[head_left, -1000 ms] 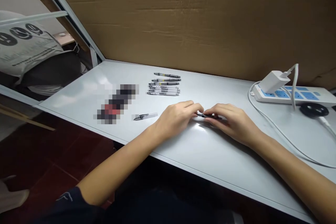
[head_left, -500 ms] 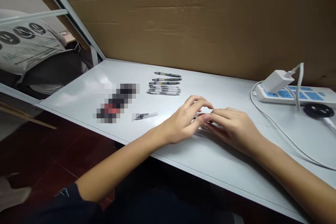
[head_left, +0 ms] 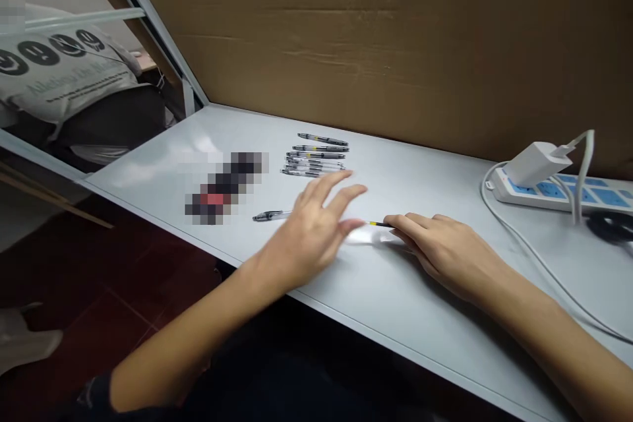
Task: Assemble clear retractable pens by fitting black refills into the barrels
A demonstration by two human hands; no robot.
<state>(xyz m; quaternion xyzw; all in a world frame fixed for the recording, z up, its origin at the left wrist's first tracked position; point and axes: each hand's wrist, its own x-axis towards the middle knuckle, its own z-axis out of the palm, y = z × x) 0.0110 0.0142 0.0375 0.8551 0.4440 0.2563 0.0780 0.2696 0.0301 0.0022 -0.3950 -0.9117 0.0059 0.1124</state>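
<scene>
My right hand rests low over the table, its fingers pinched around a thin pen refill with a yellow band, pointing left. My left hand has its fingers spread, slightly blurred, and the thumb is close to the refill's left tip; whether they touch I cannot tell. Partly behind the left hand lies a clear pen barrel with a dark grip. A pale, see-through patch shows below the refill, too blurred to name. Farther back, several clear and black pens lie side by side in a row.
A white power strip with a white charger and cable stands at the right, beside a black round object. A pixelated dark and red item lies at left. Brown cardboard closes off the back.
My left hand has moved left, away from my right hand, and its fingers have spread. The refill between them now shows. The view has shifted slightly.
</scene>
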